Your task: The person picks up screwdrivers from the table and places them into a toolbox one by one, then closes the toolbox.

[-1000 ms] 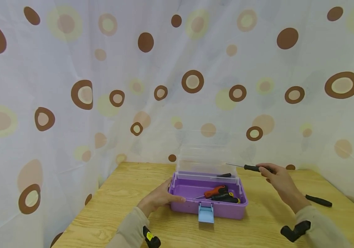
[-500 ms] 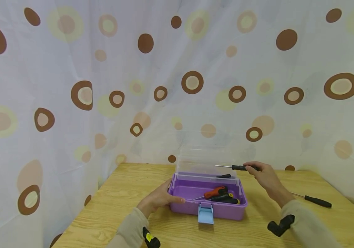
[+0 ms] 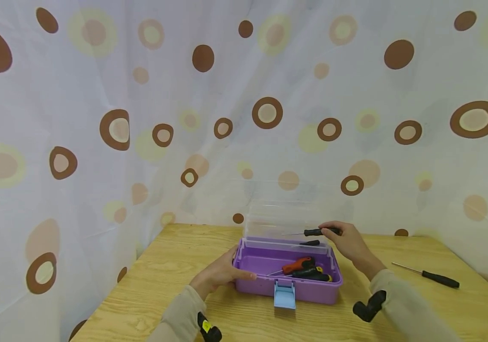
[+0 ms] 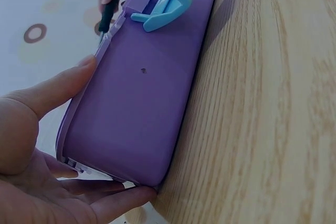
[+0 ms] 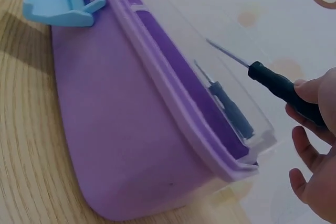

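The purple toolbox point(image 3: 314, 293) stands on the worktop point(image 3: 171, 259), clear lid point(image 3: 284, 217) raised. Near it, a held black-handled screwdriver point(image 3: 312, 232) points left.

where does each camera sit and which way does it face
Head: worn on the head, facing forward and down at the purple toolbox and patterned backdrop; left hand, right hand and both sleeves show.
Left wrist: worn on that wrist, facing the toolbox's front; the left hand shows at left, part of the right hand at top.
Right wrist: worn there, facing the toolbox and held screwdriver; the right hand shows at right.
Shared: both wrist views show the blue latch.
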Motion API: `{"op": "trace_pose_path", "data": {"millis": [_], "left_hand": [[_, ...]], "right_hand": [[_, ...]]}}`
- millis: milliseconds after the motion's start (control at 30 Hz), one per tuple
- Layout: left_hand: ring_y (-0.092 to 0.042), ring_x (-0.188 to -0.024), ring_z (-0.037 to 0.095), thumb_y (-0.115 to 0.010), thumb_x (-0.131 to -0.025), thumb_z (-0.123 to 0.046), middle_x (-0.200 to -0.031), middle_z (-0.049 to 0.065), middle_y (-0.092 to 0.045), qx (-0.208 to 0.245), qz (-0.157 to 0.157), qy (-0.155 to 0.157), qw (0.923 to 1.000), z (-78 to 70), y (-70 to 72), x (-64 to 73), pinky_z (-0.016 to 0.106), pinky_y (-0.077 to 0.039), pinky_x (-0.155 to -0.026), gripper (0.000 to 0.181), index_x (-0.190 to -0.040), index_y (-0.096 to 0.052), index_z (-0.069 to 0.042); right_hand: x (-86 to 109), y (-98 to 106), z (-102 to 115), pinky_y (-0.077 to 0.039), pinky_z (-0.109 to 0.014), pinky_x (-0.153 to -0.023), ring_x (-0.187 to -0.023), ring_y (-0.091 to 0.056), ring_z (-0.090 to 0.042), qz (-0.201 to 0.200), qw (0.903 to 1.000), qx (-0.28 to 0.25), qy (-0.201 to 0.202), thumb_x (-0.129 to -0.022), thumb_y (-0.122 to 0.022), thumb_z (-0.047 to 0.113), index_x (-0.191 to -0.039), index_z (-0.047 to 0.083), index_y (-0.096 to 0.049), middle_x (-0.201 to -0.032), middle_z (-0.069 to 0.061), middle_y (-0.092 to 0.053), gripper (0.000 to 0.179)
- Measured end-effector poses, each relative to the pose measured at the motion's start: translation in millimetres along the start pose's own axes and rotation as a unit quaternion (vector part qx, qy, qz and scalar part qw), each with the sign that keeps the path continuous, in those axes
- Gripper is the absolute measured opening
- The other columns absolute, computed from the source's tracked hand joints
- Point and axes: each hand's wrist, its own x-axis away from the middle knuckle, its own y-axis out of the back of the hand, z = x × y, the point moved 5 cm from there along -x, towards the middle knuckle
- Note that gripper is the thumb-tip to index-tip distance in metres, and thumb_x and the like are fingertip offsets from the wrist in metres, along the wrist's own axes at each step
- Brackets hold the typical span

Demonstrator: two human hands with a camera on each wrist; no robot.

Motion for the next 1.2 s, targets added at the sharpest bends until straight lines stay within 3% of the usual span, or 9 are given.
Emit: {"op": "trace_pose_path", "data": {"millis": [67, 133, 400, 700, 900, 1200], "left_hand": [[-0.048, -0.132, 0.047, -0.088, -0.081, -0.010, -0.151, 0.027, -0.044, 0.003, 0.000, 0.001, 1.0000, 0.1, -0.2, 0.1, 0.064, -0.046, -0.101, 0.112, -0.166, -0.015, -0.014], [-0.048, -0.132, 0.047, -0.088, -0.081, -0.011, -0.151, 0.027, -0.044, 0.002, 0.002, 0.004, 1.0000, 0.1, -0.7, 0.4, 0.064, -0.046, -0.100, 0.112, -0.166, -0.015, -0.014], [-0.049, -0.131, 0.045, -0.088, -0.081, -0.013, -0.152, 0.027, -0.043, -0.006, -0.006, 0.014, 0.9999, 0.1, -1.2, 2.0, 0.065, -0.046, -0.100, 0.113, -0.167, -0.014, -0.013], [-0.049, -0.131, 0.044, -0.088, -0.081, -0.011, -0.152, 0.026, -0.043, -0.003, -0.004, 0.006, 1.0000, -0.8, -1.6, 0.6, 0.064, -0.045, -0.101, 0.112, -0.166, -0.015, -0.015], [-0.049, -0.131, 0.045, -0.088, -0.080, -0.011, -0.150, 0.027, -0.044, -0.005, -0.008, 0.003, 1.0000, -2.1, -0.7, -0.1, 0.063, -0.046, -0.101, 0.111, -0.166, -0.018, -0.013], [-0.049, -0.131, 0.044, -0.089, -0.081, -0.013, -0.151, 0.026, -0.044, -0.011, -0.009, 0.009, 0.9999, -1.4, 1.3, 0.9, 0.064, -0.046, -0.101, 0.112, -0.166, -0.017, -0.014]], "right_hand": [[-2.0, -4, 2, -0.041, -0.035, -0.069, -0.083, -0.050, -0.024, -0.004, 0.9999, 0.006, 0.008, -0.107, -0.060, 0.019, -0.131, -0.002, -0.067, -0.108, -0.016, -0.063, 0.032], [-3.4, -9, 3, -0.041, -0.034, -0.068, -0.081, -0.051, -0.024, -0.003, 0.9998, 0.013, 0.017, -0.106, -0.061, 0.017, -0.128, -0.002, -0.069, -0.110, -0.016, -0.066, 0.030], [-4.9, -24, 10, -0.047, -0.040, -0.084, -0.105, -0.061, -0.031, 0.019, 0.9991, 0.036, 0.012, -0.105, -0.062, 0.019, -0.124, 0.003, -0.072, -0.126, -0.018, -0.067, 0.027], [-3.4, -29, 16, -0.050, -0.040, -0.083, -0.105, -0.062, -0.028, 0.037, 0.9978, 0.049, 0.024, -0.104, -0.064, 0.020, -0.126, 0.004, -0.072, -0.124, -0.015, -0.068, 0.028], [-4.7, -24, 15, -0.055, -0.045, -0.086, -0.112, -0.061, -0.034, 0.034, 0.9979, 0.042, 0.035, -0.106, -0.061, 0.019, -0.133, 0.004, -0.067, -0.122, -0.015, -0.068, 0.032], [-1.3, -21, 10, -0.054, -0.049, -0.089, -0.117, -0.059, -0.037, 0.030, 0.9979, 0.056, 0.013, -0.106, -0.060, 0.021, -0.130, 0.006, -0.070, -0.126, -0.016, -0.067, 0.030]]}}
